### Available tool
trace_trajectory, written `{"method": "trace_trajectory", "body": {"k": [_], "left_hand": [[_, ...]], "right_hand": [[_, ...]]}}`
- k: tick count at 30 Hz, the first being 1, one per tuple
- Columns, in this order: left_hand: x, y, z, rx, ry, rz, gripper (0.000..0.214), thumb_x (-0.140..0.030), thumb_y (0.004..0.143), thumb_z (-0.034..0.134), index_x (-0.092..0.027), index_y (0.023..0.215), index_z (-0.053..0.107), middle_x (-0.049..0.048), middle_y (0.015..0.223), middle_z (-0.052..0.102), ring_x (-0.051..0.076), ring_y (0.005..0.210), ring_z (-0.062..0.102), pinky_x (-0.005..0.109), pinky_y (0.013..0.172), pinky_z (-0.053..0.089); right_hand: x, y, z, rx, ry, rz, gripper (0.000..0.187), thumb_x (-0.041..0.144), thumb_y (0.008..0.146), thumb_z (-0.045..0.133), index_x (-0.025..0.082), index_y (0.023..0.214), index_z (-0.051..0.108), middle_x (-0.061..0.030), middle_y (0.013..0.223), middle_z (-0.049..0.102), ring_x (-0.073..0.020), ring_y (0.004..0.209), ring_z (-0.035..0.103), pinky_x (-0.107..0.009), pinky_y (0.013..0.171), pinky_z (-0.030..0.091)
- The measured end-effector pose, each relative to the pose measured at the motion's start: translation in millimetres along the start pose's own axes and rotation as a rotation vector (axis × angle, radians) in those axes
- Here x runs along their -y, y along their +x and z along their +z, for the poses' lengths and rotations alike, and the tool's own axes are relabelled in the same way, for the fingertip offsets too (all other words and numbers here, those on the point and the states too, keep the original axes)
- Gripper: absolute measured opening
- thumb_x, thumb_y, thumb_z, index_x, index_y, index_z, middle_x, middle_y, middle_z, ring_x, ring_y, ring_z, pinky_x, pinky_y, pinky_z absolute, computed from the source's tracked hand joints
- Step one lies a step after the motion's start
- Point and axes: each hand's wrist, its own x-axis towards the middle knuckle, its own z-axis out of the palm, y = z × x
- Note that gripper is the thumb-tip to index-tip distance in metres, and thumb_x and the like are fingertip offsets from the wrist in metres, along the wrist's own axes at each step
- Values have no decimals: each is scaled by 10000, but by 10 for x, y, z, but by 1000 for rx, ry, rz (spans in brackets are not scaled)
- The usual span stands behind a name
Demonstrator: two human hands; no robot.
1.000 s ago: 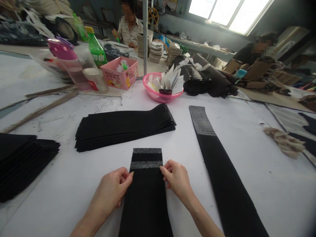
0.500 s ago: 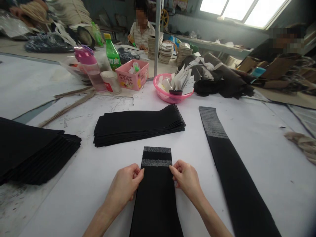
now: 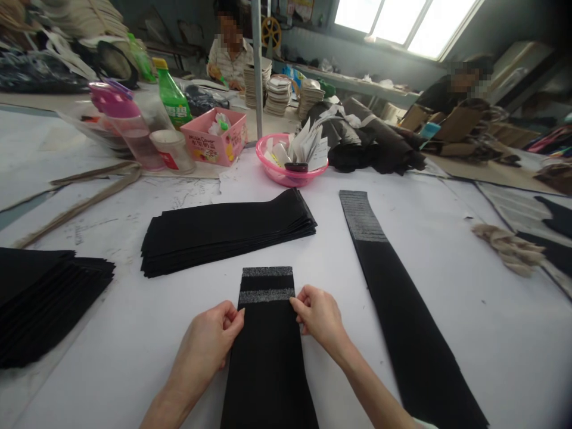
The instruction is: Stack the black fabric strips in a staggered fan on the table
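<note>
A long black fabric strip [image 3: 268,363] lies in front of me, with two speckled grey bands across its far end. My left hand [image 3: 212,339] pinches its left edge just below the lower band. On the opposite edge, my right hand [image 3: 319,316] pinches at about the same height, thumb on top. Farther right rests another arrangement of long black strips [image 3: 411,322], overlapped so that many grey edges show at the far end. Beyond my hands is a stack of black fabric pieces [image 3: 223,229], and a second black stack [image 3: 40,304] sits at the left.
A pink basin [image 3: 292,176] of papers stands at the back, beside a pink box [image 3: 214,140], a white cup [image 3: 172,152], a pink-lidded bottle [image 3: 134,134] and a green bottle [image 3: 172,95]. A metal pole [image 3: 257,71] rises behind. Two people work farther back.
The camera view has turned slightly right, so everything sits farther left in the picture. Both hands keep their pinch on the strip's edges.
</note>
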Motion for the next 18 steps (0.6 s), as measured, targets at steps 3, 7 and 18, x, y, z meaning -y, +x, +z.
{"method": "trace_trajectory", "body": {"k": [3, 7, 18], "left_hand": [[9, 6, 4, 6, 8, 6, 380, -505, 862, 398, -216, 617, 428, -86, 413, 469, 102, 273, 465, 181, 308, 287], [21, 21, 14, 8, -1, 7, 383, -511, 863, 392, -219, 619, 430, -86, 408, 460, 106, 278, 467, 182, 305, 284], [-25, -3, 10, -27, 121, 33, 368, -472, 880, 385, -217, 618, 422, -77, 414, 487, 99, 303, 472, 195, 381, 291]], "right_hand": [[9, -8, -9, 2, 5, 18, 176, 275, 843, 529, 208, 680, 539, 82, 516, 636, -69, 357, 572, -148, 424, 396], [4, -11, -8, -4, 12, 18, 188, 288, 848, 537, 206, 678, 545, 80, 521, 638, -68, 368, 579, -140, 421, 395], [18, -17, -10, 2, 13, 37, 171, 283, 832, 535, 211, 676, 539, 84, 514, 631, -71, 367, 581, -142, 411, 386]]}}
